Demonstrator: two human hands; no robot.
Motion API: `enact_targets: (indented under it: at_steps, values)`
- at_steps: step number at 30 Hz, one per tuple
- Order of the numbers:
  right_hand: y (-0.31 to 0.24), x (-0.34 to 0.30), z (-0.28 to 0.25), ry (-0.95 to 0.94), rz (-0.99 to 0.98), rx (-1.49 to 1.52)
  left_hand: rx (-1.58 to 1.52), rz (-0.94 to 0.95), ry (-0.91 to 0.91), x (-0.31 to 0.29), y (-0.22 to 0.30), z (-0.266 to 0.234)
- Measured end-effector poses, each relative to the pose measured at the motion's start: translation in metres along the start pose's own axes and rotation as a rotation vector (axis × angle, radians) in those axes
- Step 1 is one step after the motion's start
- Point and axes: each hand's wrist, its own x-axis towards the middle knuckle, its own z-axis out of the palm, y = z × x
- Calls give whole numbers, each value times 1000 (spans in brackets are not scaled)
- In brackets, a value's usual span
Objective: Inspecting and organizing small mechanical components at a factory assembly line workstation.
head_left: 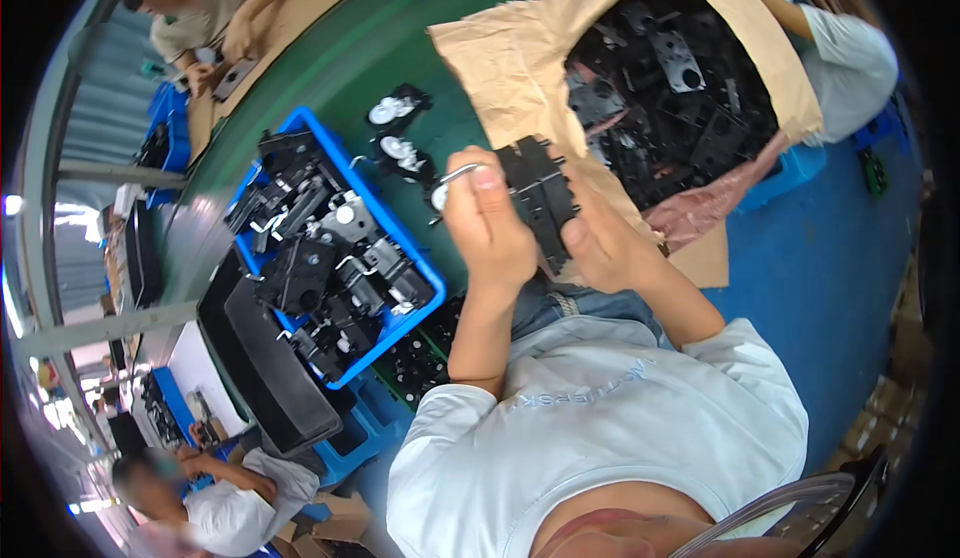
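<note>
My left hand (485, 220) is closed, its thumb pressed against a thin, bent silver metal rod (459, 172). My right hand (607, 245) grips a flat black plastic part (541, 194) with ribs and toothed edges, the thumb lying on its face. Both hands are close together in front of my body, the black part between them. Just left of my left hand, black pieces with white round wheels (398, 150) lie on the green table (455, 108). Whether the rod touches the black part cannot be made out.
A blue crate (437, 288) full of black assemblies stands at the left, beside an empty-looking black tray (262, 368). At the upper right, a paper-lined box (520, 53) holds many black parts. Other people work at the upper left, lower left and upper right.
</note>
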Motion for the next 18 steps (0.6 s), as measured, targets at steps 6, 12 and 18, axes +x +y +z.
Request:
enact_targets:
  at_steps: [6,12,18]
  values:
    - [-4,6,19,93,89,461,29,-51,-197,-24,0,-19]
    - [-17,16,32,9,-80,656,173,-181,-86,-24,18,-64]
    - [-8,5,7,10,-39,585,678,28,403,23,62,-170]
